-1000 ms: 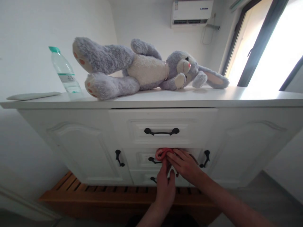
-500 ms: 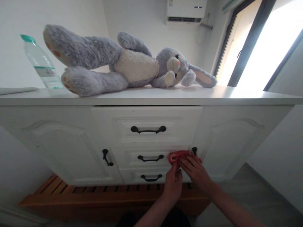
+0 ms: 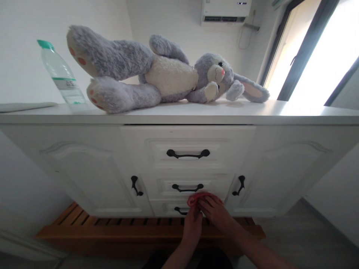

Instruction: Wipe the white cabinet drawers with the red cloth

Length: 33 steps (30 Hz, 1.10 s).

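Note:
A red cloth [image 3: 206, 195] is pressed against the front of the white cabinet [image 3: 106, 130], over the right part of the two lower drawers. My left hand [image 3: 193, 220] grips the cloth's lower left edge from below. On the cloth's right half lies my right hand [image 3: 214, 210], its fingers pressed over the fabric. The middle drawer handle [image 3: 187, 187] is just above and left of the cloth. Part of the bottom drawer handle [image 3: 181, 211] is hidden behind my left hand and the cloth.
A grey plush rabbit [image 3: 171, 76] lies on its side on the cabinet top, left of it a clear bottle [image 3: 60, 71] with a green cap. Door handles [image 3: 239, 185] stick out beside the drawers. A wooden slatted bench [image 3: 112, 231] runs below the cabinet.
Both hands and the red cloth have moved down and left, from beside the right door handle to the lower drawers. That door handle is now uncovered. The view has shifted slightly.

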Available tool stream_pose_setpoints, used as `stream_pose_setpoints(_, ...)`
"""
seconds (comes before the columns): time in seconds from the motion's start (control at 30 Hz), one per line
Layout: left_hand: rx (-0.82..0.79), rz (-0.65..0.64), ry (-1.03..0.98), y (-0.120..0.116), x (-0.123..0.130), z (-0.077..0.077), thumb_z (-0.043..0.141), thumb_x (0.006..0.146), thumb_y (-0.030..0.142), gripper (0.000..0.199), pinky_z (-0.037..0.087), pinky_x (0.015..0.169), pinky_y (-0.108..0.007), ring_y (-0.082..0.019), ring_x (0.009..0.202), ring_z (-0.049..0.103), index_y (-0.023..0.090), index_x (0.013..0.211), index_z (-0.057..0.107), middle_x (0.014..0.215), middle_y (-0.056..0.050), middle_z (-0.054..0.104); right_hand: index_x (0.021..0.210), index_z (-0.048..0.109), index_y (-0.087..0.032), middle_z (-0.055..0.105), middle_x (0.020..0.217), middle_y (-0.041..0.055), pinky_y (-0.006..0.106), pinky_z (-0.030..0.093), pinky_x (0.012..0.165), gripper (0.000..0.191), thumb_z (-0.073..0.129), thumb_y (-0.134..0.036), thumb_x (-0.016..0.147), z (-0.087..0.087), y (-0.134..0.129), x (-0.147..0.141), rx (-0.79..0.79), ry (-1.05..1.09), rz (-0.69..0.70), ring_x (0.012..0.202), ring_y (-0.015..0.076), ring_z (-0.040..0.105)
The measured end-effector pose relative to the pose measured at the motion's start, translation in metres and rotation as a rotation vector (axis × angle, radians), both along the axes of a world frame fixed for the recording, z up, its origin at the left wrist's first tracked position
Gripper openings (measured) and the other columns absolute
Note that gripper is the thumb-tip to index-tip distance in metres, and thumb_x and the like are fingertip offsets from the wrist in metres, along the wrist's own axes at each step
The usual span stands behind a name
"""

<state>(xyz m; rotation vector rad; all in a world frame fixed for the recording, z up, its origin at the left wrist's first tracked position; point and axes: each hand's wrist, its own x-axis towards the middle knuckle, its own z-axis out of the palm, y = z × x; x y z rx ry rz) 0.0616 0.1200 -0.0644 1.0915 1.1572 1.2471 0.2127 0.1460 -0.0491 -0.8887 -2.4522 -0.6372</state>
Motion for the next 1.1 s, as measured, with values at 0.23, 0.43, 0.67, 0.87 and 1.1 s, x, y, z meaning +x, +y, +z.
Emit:
stream_pose_setpoints(0.23, 0.001, 0.136, 0.111, 0.001, -0.066, -0.007, 0.054, 0.079, 0.026, 0.045, 0.049, 0.109, -0.048, -0.029, 0.116, 0.070, 0.010, 0.120, 0.066, 0.125, -0.020, 0.074, 0.125, 0.064, -0.018, 0.068, 0.126, 0.0041, 0.043, 0.046, 0.097, 0.034, 0.068, -0.026, 0.092, 0.004, 0.008, -0.068, -0.079, -0.027, 0.072, 0.111, 0.0246, 0.055)
stream_pose_setpoints(0.43, -0.031, 0.288, 0.260, -0.001, -0.127, -0.003, 0.052, 0.080, 0.029, 0.049, 0.049, 0.108, -0.049, -0.032, 0.118, 0.068, 0.008, 0.121, 0.066, 0.124, -0.020, 0.074, 0.127, 0.062, -0.018, 0.066, 0.125, 0.0024, 0.040, 0.048, 0.095, 0.032, 0.062, -0.024, 0.095, 0.011, 0.013, -0.137, -0.125, -0.012, 0.114, 0.109, 0.0222, 0.054)
stream_pose_setpoints(0.67, -0.053, 0.394, 0.388, -0.002, -0.165, 0.045, 0.043, 0.085, 0.030, 0.051, 0.046, 0.112, -0.050, -0.031, 0.122, 0.067, 0.005, 0.125, 0.063, 0.126, -0.022, 0.073, 0.119, 0.066, -0.019, 0.068, 0.120, 0.0021, 0.038, 0.049, 0.091, 0.025, 0.064, -0.025, 0.094, 0.042, 0.018, -0.193, -0.080, 0.071, 0.116, 0.104, 0.0210, 0.055)
stream_pose_setpoints(0.87, 0.040, 0.440, 0.436, -0.003, -0.168, 0.105, 0.041, 0.090, 0.032, 0.052, 0.041, 0.117, -0.047, -0.029, 0.132, 0.060, 0.010, 0.133, 0.060, 0.138, -0.020, 0.067, 0.126, 0.063, -0.017, 0.066, 0.127, 0.0037, 0.041, 0.045, 0.102, 0.030, 0.060, -0.023, 0.097, 0.101, 0.017, -0.204, -0.047, 0.142, 0.100, 0.107, 0.0219, 0.053)
stream_pose_setpoints(1.1, 0.073, 0.290, 0.384, 0.000, -0.125, 0.135, 0.037, 0.092, 0.032, 0.047, 0.050, 0.104, -0.046, -0.029, 0.113, 0.070, 0.011, 0.121, 0.067, 0.122, -0.019, 0.075, 0.114, 0.068, -0.018, 0.069, 0.110, 0.0044, 0.040, 0.049, 0.091, 0.026, 0.071, -0.024, 0.089, 0.126, 0.012, -0.159, -0.086, 0.069, -0.010, 0.103, 0.0232, 0.053)
